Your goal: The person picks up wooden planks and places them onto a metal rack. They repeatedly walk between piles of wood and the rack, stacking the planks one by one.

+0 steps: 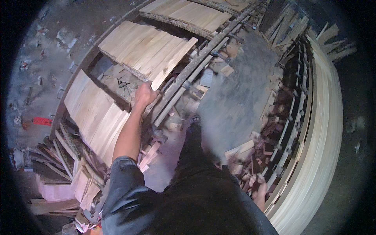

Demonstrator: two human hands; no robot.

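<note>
From here, the left hand [145,94] looks curled at the near end of the board [174,64], along the panel [135,45] edge; whether it grips, I can't tell, nor for the blurred right hand [257,190]. I'd press evenly, fingers clear of the rail [190,70]

Woodworking shop: board stacks [137,49], scrap-wood piles [58,192] (floor [51,74] littered too).

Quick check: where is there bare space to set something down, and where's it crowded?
The widest bare patch is the grey floor, between the left rail and the offcuts on the right. The near-left plank panel looks bare on top too. Crowded: the lower-left scrap pile, and the offcuts near the right hand.
</note>
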